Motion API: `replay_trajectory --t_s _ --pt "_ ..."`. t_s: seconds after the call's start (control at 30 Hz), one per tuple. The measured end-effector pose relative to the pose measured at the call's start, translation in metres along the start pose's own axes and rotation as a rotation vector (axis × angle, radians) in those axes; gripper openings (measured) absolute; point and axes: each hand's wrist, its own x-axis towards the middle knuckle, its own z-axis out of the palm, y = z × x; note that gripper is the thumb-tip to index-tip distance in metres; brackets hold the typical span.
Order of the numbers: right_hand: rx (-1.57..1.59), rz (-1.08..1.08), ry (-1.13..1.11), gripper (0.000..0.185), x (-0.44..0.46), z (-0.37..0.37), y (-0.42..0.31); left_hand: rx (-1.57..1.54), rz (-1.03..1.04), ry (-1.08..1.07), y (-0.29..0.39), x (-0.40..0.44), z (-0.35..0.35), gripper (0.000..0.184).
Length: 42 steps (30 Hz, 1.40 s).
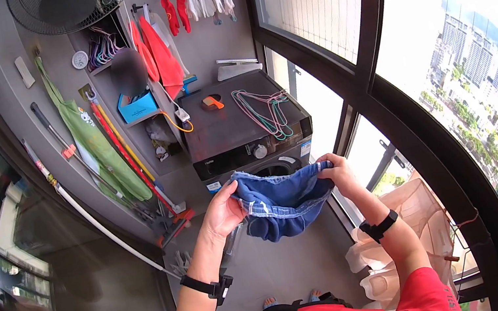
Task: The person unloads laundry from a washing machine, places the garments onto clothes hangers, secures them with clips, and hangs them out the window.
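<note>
A dark blue garment (287, 222) with a pale patterned waistband is stretched between my two hands, its opening facing up. It hangs bunched, so I cannot tell whether it is shorts or a skirt. My left hand (224, 210) is closed on the waistband's left end, the thumb near the top edge. At the other end, my right hand (340, 174) pinches the band between thumb and fingers. Behind the garment stands a dark front-loading washing machine (219, 137), its door partly hidden by the cloth.
Several hangers (265, 113) and an orange-handled tool (213, 102) lie on the machine. Socks (205, 2) hang from a clip rack above. Mops and a green apron (94, 146) line the left wall. Sheer peach fabric (402, 231) hangs at right, by the windows.
</note>
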Motion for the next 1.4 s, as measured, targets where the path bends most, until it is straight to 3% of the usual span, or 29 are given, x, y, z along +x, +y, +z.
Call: replay_trajectory --t_s 0.03,0.07,0.13,0.2,0.27,0.33,0.4,0.43,0.47,0.5,0.57,0.63,0.67,0.7,0.73,0.77,0.83,0.87,0.93,0.97,1.07,1.1,1.13,1.2,1.27,1.33,1.37,1.4 --pt "-0.088 -0.014 0.006 0.023 0.001 0.001 0.007 -0.001 0.015 -0.022 0.001 -0.003 0.007 0.016" --pt "-0.388 -0.099 0.027 0.023 -0.005 0.004 -0.004 0.001 0.034 -0.043 0.000 -0.004 0.011 0.018" --pt "-0.817 -0.521 -0.001 0.026 0.001 0.009 0.034 -0.032 0.011 -0.083 -0.002 -0.014 0.029 0.022" --pt "-1.014 -0.263 -0.162 0.030 -0.010 0.021 0.065 -0.111 -0.037 -0.016 -0.007 -0.018 0.040 0.021" --pt "0.434 0.610 -0.487 0.034 -0.033 0.049 0.087 -0.085 -0.054 0.008 -0.017 -0.012 0.019 0.020" --pt "0.969 0.610 -0.563 0.038 -0.077 0.081 0.026 0.222 0.147 0.149 -0.018 -0.030 0.020 0.018" --pt "1.355 0.478 -0.718 0.043 -0.101 0.095 -0.039 0.970 0.367 0.443 -0.037 -0.038 -0.062 0.018" --pt "1.479 0.439 -0.785 0.042 -0.105 0.103 -0.045 1.584 0.665 0.517 -0.067 -0.042 -0.111 0.020" --pt "1.615 0.451 -0.797 0.042 -0.106 0.114 -0.030 1.614 0.356 0.365 -0.076 -0.046 -0.109 0.027" --pt "1.602 0.427 -0.815 0.042 -0.102 0.121 -0.023 1.129 0.374 0.099 -0.100 -0.034 -0.096 0.031" --pt "1.637 0.425 -0.845 0.043 -0.089 0.125 -0.033 0.422 0.181 -0.092 -0.108 -0.060 -0.003 0.040" --pt "1.622 0.333 -0.883 0.050 -0.088 0.111 -0.055 0.408 0.150 -0.130 -0.104 -0.077 0.017 0.044" --pt "1.623 0.212 -0.897 0.052 -0.093 0.101 -0.059 0.626 0.273 -0.216 -0.098 -0.073 0.025 0.045" --pt "1.620 0.145 -0.858 0.052 -0.092 0.085 -0.057 0.190 0.101 -0.208 -0.096 -0.069 0.009 0.044" --pt "1.607 0.086 -0.833 0.052 -0.089 0.066 -0.057 -0.192 -0.123 -0.434 -0.085 -0.034 -0.021 0.040" --pt "1.501 0.126 -0.824 0.054 -0.081 0.043 -0.047 0.142 0.152 -0.463 -0.069 -0.032 -0.024 0.036" --pt "1.180 0.176 -0.865 0.052 -0.059 0.000 -0.042 -0.029 0.037 -0.109 -0.031 -0.044 -0.005 0.031" --pt "0.831 0.011 -1.070 0.039 -0.044 -0.017 -0.032 0.332 -0.005 -0.100 -0.013 -0.058 -0.010 0.031" --pt "-0.190 -0.153 -1.329 0.025 -0.032 -0.017 -0.060 0.807 -0.264 -0.611 0.012 -0.059 0.039 0.026" --pt "-0.585 -0.293 -1.293 0.027 -0.033 -0.010 -0.054 1.012 -0.300 -0.915 0.024 -0.060 0.064 0.024" --pt "-1.241 -0.669 -0.886 0.018 -0.037 -0.006 -0.025 2.284 -0.273 -1.102 -0.040 -0.073 0.071 0.017" --pt "-1.288 -0.764 -0.827 0.017 -0.034 -0.003 -0.021 2.543 0.218 -1.091 -0.059 -0.090 0.055 0.017" --pt "-1.342 -0.870 -0.761 0.016 -0.025 -0.003 -0.017 2.668 0.491 -1.139 -0.072 -0.098 0.051 0.016" --pt "-1.334 -0.925 -0.646 0.015 -0.004 -0.005 0.027 2.602 0.532 -1.169 -0.092 -0.100 0.016 0.013" --pt "-1.367 -0.914 -0.540 0.012 0.005 -0.022 0.044 2.731 0.277 -0.997 -0.065 -0.077 -0.024 0.010" --pt "-1.531 -0.522 -0.705 0.009 0.001 -0.051 0.025 2.797 0.308 -0.520 0.001 -0.060 -0.087 0.011" --pt "-1.439 -0.541 -0.719 0.010 -0.001 -0.055 0.018 2.687 0.135 -0.333 0.032 -0.063 -0.084 0.021" --pt "-1.349 -0.558 -0.728 0.012 -0.003 -0.058 0.011 2.646 0.264 -0.221 0.047 -0.064 -0.081 0.030"
